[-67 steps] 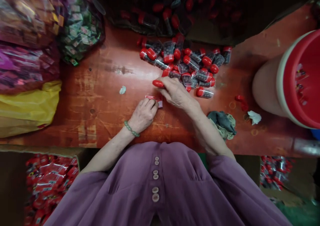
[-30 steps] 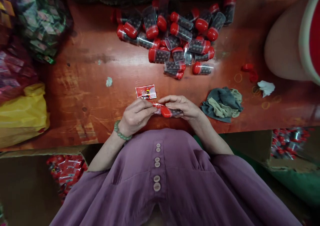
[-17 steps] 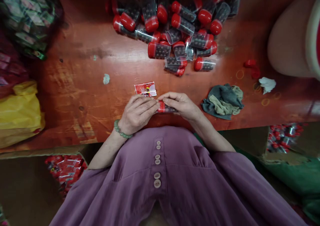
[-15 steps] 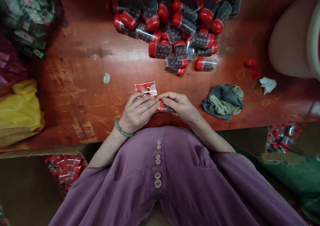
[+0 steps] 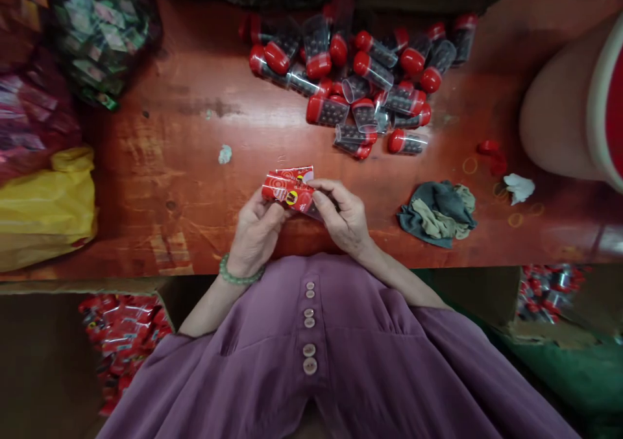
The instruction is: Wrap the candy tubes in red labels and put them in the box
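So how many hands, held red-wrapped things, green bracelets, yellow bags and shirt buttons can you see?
Left hand and right hand: 2
Held red-wrapped thing: 1
Green bracelet: 1
Yellow bag: 1
Shirt buttons: 6
Total: 11

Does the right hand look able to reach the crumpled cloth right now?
Likely yes: no object shows between the right hand and the crumpled cloth, though it holds a red-wrapped tube.

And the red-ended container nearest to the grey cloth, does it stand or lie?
It lies: the container is on its side, red end at left, clear end at right.
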